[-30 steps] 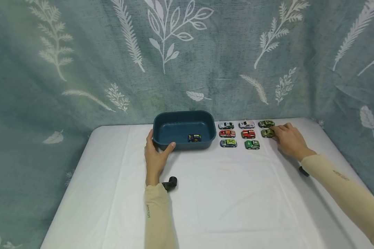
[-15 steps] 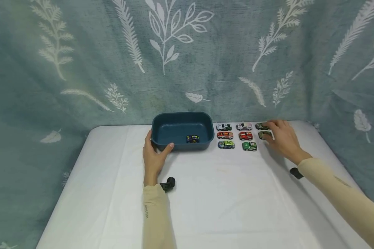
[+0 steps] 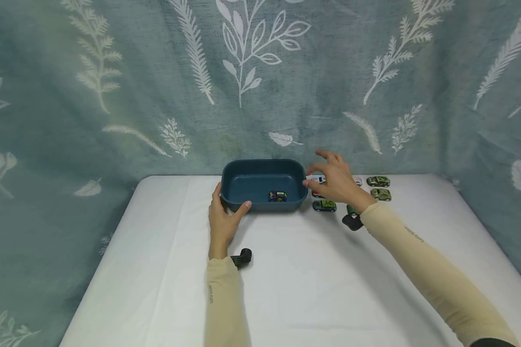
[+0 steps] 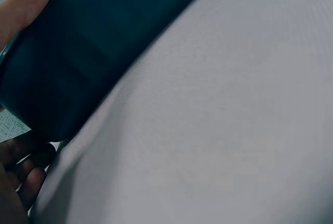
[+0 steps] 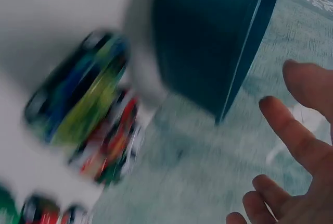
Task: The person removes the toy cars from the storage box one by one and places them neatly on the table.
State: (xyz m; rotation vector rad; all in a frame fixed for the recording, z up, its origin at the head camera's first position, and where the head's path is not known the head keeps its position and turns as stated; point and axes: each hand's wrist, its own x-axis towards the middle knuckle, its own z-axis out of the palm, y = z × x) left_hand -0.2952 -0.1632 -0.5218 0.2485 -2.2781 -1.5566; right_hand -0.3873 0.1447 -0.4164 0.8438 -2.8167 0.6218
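Observation:
A dark teal plastic bin (image 3: 265, 206) stands at the table's back edge, and a small dark toy car (image 3: 278, 196) with yellow marks lies inside it. My left hand (image 3: 223, 226) grips the bin's front left corner, its thumb (image 4: 23, 15) over the rim. Over the toy cars just right of the bin hovers my right hand (image 3: 336, 180), fingers spread and holding nothing. It partly hides the cars below. A yellow-green and blue toy car (image 5: 93, 88) shows, blurred, in the right wrist view.
Two camouflage cars, one farther back (image 3: 378, 181) and one nearer (image 3: 380, 194), stand right of my right hand. A green car (image 3: 352, 210) is partly covered by the wrist camera (image 3: 352, 222). A leaf-patterned curtain (image 3: 243, 130) hangs behind the white table (image 3: 295, 284).
My right hand has moved left from the camouflage cars to beside the bin's right end. The left hand keeps its hold on the bin. The head view has shifted slightly.

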